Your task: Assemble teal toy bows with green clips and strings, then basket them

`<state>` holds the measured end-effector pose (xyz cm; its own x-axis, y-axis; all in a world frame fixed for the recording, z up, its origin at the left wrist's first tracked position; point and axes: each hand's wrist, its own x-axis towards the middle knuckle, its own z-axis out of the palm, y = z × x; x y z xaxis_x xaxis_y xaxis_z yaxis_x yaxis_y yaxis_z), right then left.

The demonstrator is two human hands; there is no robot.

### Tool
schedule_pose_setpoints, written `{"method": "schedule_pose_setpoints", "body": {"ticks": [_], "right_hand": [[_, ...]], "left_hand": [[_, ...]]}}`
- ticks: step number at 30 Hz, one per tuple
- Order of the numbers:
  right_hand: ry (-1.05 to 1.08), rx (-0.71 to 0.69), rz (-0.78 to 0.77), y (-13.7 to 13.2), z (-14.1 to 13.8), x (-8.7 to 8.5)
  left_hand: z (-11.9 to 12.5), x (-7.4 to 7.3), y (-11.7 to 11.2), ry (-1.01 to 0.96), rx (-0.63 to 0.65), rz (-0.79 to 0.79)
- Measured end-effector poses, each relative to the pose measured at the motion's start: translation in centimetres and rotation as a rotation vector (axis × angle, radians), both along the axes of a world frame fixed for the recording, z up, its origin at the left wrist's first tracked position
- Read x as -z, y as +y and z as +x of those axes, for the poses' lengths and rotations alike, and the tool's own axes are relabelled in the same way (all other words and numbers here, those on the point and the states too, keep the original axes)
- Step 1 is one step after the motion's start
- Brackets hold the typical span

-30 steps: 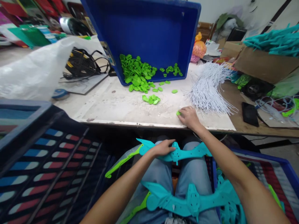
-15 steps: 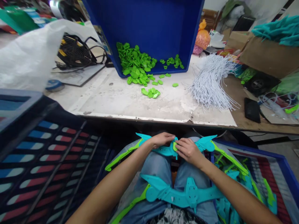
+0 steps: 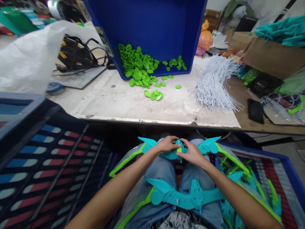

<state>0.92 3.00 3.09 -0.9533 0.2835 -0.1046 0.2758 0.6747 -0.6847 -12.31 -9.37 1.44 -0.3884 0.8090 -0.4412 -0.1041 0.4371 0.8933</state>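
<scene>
A turquoise plastic wing frame (image 3: 209, 146) with lime-green side strips and clear film lies across my knees. My left hand (image 3: 168, 144) is closed at its middle, fingers bent over the centre piece. From the other side my right hand (image 3: 192, 153) grips the same centre, thumb low and index finger on top. Between my fingertips sits a small lime-green plastic piece (image 3: 179, 149), partly covered by them. Nearer my body, a second turquoise wing frame (image 3: 183, 200) rests on my thighs, with no hand on it.
A tilted blue bin (image 3: 152, 25) on the worktable (image 3: 107, 105) spills small green pieces (image 3: 140, 65). White ties (image 3: 216, 84) lie to its right, beside a black phone (image 3: 255, 110). A dark crate (image 3: 21, 127) stands left; a blue crate (image 3: 289, 171) with turquoise and green parts stands right.
My fingers have shifted around the frame's centre: both hands now pinch closer together over the green piece, with the right thumb beneath it. The view has moved slightly.
</scene>
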Motion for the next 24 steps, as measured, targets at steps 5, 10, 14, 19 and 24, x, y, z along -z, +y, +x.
{"method": "schedule_pose_setpoints", "body": {"ticks": [5, 10, 14, 19, 24], "right_hand": [[-0.141, -0.026, 0.069, 0.2, -0.7, -1.0], [-0.182, -0.054, 0.153, 0.1, -0.9, -1.3], [-0.287, -0.241, 0.297, 0.5, -2.3, -3.9], [0.077, -0.208, 0.497, 1.1, -11.6, -8.9], [0.274, -0.256, 0.667, 0.9, -22.6, -9.0]], "left_hand": [[0.2, -0.2, 0.4, -0.03, -0.014, 0.029], [0.4, -0.3, 0.6, -0.068, -0.044, -0.025], [0.2, -0.5, 0.6, 0.007, -0.056, -0.075], [0.4, -1.2, 0.5, 0.1, -0.046, -0.077], [4.3, -1.2, -1.2, 0.689, -0.082, 0.023]]}}
